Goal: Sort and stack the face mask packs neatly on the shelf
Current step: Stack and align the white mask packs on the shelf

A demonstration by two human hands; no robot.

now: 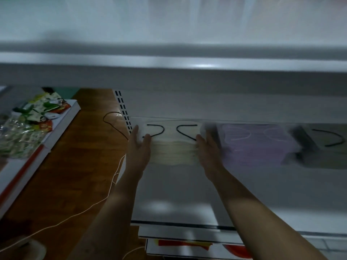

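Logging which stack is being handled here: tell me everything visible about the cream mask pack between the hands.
The cream face mask pack is a pale yellowish stack with a pleated look. Two black ear loops curve across its top. It lies flat near the back of the white shelf, at the left end of the row, with a purple pack to its right. The left hand and right hand press against its two ends. Motion blur hides finer detail.

Glossy white shelf (187, 194) (metal-looking), clear plastic mask packs (172, 147), wooden floor (75, 166).
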